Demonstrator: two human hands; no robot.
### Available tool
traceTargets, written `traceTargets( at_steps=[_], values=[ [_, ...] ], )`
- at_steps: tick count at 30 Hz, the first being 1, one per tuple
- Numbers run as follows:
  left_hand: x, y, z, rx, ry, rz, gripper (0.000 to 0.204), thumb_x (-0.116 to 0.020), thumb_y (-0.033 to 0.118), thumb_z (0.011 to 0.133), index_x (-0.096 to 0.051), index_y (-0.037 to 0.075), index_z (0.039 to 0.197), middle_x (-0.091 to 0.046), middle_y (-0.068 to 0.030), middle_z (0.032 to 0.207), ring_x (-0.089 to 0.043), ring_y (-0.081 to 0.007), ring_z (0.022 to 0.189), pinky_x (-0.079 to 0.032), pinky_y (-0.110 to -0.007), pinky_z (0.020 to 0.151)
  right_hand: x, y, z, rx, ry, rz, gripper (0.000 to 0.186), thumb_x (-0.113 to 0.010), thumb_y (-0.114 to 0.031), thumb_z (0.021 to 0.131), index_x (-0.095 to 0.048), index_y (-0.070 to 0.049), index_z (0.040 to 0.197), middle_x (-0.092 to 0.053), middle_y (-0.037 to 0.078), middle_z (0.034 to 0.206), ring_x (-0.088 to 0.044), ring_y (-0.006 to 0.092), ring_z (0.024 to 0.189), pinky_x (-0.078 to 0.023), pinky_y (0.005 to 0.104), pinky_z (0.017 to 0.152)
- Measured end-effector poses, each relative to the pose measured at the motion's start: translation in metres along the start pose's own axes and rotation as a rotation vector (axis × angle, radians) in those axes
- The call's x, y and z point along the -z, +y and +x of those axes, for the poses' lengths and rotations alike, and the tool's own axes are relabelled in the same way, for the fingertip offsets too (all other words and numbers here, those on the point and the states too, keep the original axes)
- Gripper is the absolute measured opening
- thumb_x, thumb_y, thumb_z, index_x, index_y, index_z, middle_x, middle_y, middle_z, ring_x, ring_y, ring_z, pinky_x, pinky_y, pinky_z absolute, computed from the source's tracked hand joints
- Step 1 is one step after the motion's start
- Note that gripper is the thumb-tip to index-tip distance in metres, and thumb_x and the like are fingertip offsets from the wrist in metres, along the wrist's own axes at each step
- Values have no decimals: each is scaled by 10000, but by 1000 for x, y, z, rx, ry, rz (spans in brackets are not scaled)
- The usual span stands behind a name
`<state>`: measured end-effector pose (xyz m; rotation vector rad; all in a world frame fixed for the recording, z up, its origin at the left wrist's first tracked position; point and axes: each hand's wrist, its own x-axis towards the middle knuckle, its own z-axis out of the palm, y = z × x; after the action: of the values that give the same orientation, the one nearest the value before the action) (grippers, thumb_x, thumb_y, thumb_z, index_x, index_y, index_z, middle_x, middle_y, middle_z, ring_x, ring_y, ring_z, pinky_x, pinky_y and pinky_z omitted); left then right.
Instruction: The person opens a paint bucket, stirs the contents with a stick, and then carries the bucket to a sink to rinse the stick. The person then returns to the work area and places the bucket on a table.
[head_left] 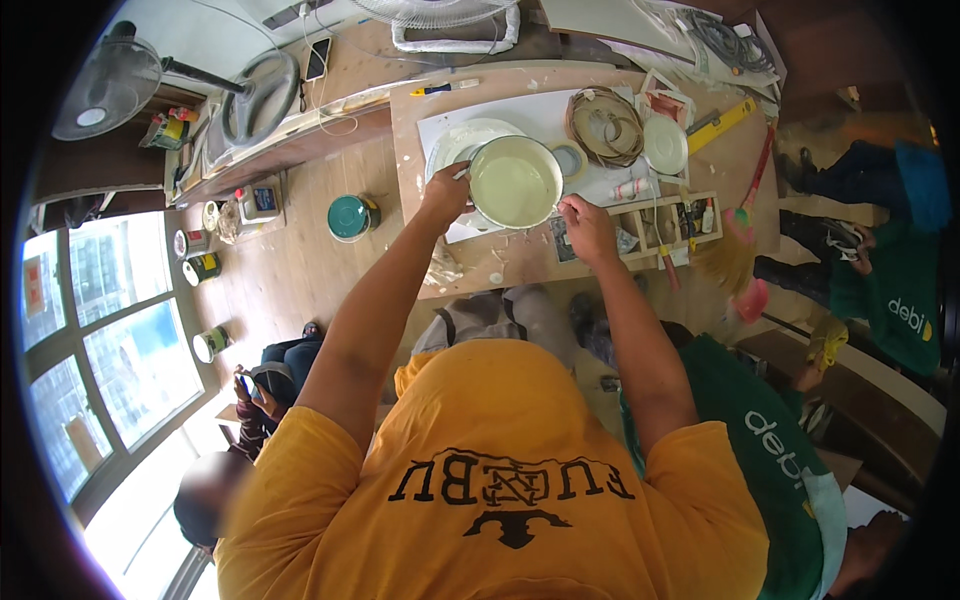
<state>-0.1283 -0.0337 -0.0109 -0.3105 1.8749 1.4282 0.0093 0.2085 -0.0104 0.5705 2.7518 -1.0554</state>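
Observation:
My left hand (448, 191) is closed on the left side of a white, dark-rimmed pot (515, 180) holding pale cream liquid. My right hand (583, 222) pinches the pot's right side. The pot is over a white sheet (480, 232) on the worktable, partly covering a round white item (448, 142). Just right of it lie a roll of tape (570, 162), coiled brown strips (600, 120) and a white round container (665, 145). Below these is a wooden compartment tray (665, 225) with small tools.
A yellow level (720, 122), a broom (730, 255) and a red dustpan (750, 300) are at the right. A teal-lidded can (350, 217) and several cans stand on the floor left. Co-workers are beside me: two in green (905, 300) at right, one with a phone (275, 385) at lower left.

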Motion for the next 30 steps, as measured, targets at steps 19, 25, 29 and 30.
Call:
traceTargets(
  at_steps=[19,25,29,30],
  values=[
    [1,5,-1,9,-46,-40,475,-498,178,1038,-447,50,1493,-641,-92,987,-616,-184,837,-592,-367,788,-51,-10,-38,80,121,84,197,-628,-289,932,-711,-112,954,-702,186,859,-673,407,826,-530,493,720],
    [4,-5,6,-18,-46,-29,475,-492,181,1039,-440,58,1495,-651,-99,1018,-618,-174,831,-593,-363,772,-95,-5,-93,-51,77,108,194,-657,-287,927,-704,-103,962,-703,158,826,-679,392,804,-529,476,699],
    [1,-4,3,-72,0,63,438,-480,188,1035,-475,44,1448,-667,-140,1030,-653,-199,811,-592,-349,744,-59,21,-83,-132,114,-27,199,-652,-300,931,-706,-113,974,-716,149,873,-681,383,843,-532,476,723],
    [0,-9,5,-112,31,109,421,-478,183,1024,-500,42,1420,-675,-166,1063,-675,-220,816,-593,-350,736,-48,19,-77,-137,119,-71,198,-650,-295,932,-705,-111,977,-716,147,878,-681,382,844,-531,476,722]
  ],
)
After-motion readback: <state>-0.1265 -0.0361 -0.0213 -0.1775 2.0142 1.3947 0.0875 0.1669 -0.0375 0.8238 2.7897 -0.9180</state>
